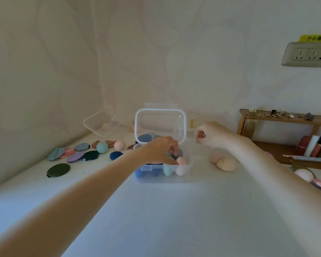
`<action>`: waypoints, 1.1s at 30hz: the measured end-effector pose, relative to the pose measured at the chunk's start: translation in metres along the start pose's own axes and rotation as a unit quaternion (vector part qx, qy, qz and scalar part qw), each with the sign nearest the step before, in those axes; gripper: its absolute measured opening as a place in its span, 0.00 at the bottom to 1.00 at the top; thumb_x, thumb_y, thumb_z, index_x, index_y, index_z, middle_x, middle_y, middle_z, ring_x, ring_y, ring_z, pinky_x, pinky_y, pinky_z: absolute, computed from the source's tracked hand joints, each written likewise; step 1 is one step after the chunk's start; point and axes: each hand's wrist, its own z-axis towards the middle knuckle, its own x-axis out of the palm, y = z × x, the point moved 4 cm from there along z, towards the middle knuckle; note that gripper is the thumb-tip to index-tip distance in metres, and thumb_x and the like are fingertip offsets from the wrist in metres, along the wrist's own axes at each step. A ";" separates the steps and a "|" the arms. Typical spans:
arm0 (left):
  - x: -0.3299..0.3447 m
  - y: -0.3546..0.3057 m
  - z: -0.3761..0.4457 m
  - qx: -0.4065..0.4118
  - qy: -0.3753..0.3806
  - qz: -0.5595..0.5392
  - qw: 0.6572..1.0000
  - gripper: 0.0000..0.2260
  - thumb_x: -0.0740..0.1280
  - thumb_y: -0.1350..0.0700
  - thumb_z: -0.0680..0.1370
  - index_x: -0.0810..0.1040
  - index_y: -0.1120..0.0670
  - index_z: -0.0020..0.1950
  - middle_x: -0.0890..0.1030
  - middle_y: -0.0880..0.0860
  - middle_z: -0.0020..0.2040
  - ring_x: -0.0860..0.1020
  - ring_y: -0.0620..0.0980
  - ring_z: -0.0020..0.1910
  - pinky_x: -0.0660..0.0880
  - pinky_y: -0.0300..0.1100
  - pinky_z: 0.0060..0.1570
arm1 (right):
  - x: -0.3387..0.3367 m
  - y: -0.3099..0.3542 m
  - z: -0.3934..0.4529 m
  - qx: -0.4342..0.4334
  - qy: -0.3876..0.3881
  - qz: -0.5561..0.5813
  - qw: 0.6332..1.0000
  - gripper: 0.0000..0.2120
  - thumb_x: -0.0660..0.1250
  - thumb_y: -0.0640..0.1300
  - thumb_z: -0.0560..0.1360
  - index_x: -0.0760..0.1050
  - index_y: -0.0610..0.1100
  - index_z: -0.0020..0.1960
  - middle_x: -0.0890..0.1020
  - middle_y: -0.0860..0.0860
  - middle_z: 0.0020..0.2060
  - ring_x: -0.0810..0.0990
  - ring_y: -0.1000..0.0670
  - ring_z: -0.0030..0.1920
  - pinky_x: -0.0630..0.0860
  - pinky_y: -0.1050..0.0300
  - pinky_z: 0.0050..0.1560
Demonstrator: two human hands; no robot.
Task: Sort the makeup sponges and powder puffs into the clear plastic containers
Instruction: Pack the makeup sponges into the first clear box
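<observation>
Several sponges (181, 165) already fill the box (162, 172) – your left hand (159, 150) curls in among them, grip unclear. Right hand (211, 133) hovers loosely curled, empty. They're light, squashy – pinch the middle.

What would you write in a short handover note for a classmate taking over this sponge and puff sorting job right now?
Left hand: reaching into the open clear container, fingers curled among the sponges; what it grips is hidden.
Right hand: raised beside the lid, loosely curled, holding nothing I can see.
Done: blue, teal and pink sponges stand in the container.
Left: flat puffs and round sponges on the left, two peach sponges on the right. A second clear container lies tilted at the back, nearly empty.
</observation>
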 end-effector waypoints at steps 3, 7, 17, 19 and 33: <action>0.007 -0.011 0.007 0.013 -0.001 0.018 1.000 0.07 0.70 0.55 0.72 0.71 0.50 0.43 0.66 0.41 0.37 0.68 0.46 0.44 0.64 0.30 0.37 | 0.014 -0.037 -0.010 0.075 0.070 -0.132 0.986 0.08 0.62 0.38 0.74 0.77 0.41 0.52 0.80 0.45 0.53 0.78 0.45 0.52 0.75 0.54 0.50; 0.012 -0.013 0.013 0.005 0.007 0.036 0.999 0.09 0.68 0.56 0.73 0.68 0.49 0.39 0.65 0.41 0.36 0.66 0.46 0.44 0.64 0.36 0.45 | 0.040 -0.058 -0.030 0.118 0.161 -0.156 0.967 0.08 0.61 0.33 0.75 0.69 0.43 0.51 0.73 0.43 0.60 0.72 0.44 0.54 0.67 0.59 0.39; -0.025 0.007 -0.011 -0.044 0.016 -0.032 0.998 0.11 0.73 0.51 0.71 0.73 0.53 0.43 0.73 0.46 0.40 0.72 0.46 0.40 0.72 0.36 0.44 | 0.018 -0.018 -0.019 0.077 -0.012 -0.071 0.994 0.14 0.65 0.42 0.73 0.71 0.43 0.58 0.76 0.47 0.51 0.75 0.45 0.49 0.72 0.55 0.41; -0.031 0.016 -0.020 -0.062 0.042 -0.025 0.997 0.09 0.72 0.51 0.71 0.74 0.52 0.44 0.72 0.43 0.39 0.72 0.42 0.39 0.69 0.31 0.41 | 0.010 0.008 -0.011 0.056 -0.049 0.041 0.996 0.18 0.70 0.45 0.69 0.73 0.44 0.57 0.78 0.47 0.52 0.77 0.45 0.52 0.73 0.53 0.48; -0.035 0.044 -0.040 -0.108 0.077 0.047 0.990 0.11 0.72 0.49 0.70 0.71 0.48 0.44 0.76 0.45 0.40 0.75 0.49 0.45 0.71 0.37 0.43 | 0.057 0.085 -0.001 0.002 0.229 0.615 0.755 0.20 0.63 0.51 0.77 0.75 0.37 0.61 0.76 0.41 0.53 0.74 0.51 0.33 0.73 0.65 0.30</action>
